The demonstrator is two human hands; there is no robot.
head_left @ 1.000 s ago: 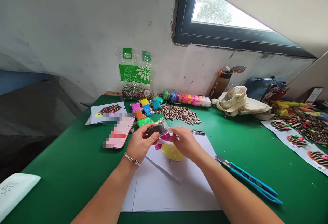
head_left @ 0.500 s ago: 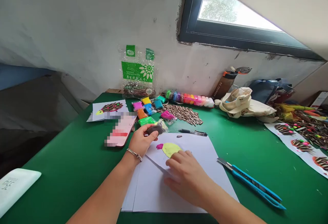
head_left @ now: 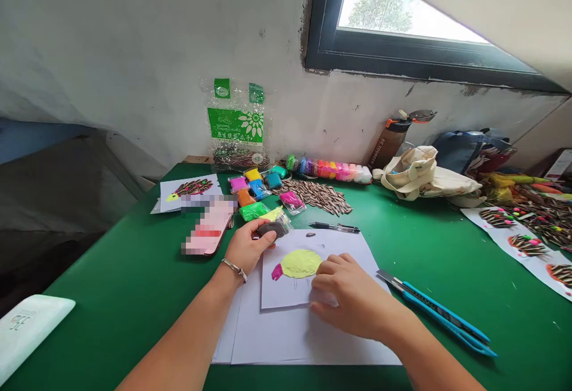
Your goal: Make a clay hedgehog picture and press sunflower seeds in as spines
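Gripping the black packet [head_left: 270, 230] in my left hand [head_left: 250, 247], I had the card [head_left: 281, 295] lying squarer on the sheet [head_left: 268, 343] than half a second ago. My right hand [head_left: 346, 295], curled at its right edge, hid some of the card beside the yellow shape [head_left: 300, 264]; couldn't tell if it pinched. Tip of the cutter [head_left: 440, 313] sat beside the sheet's right edge; green table [head_left: 134, 313] stretched left.

The left hand [head_left: 248, 248] is bare, and its wrist wears a slim, shiny, silver-coloured bracelet [head_left: 232, 267] with a rounded band that looks thicker toward the thumb side. The right hand [head_left: 342, 288] is bare too, as are the left forearm [head_left: 183, 325] and right forearm [head_left: 415, 337], visible to the bottom edge of the view.
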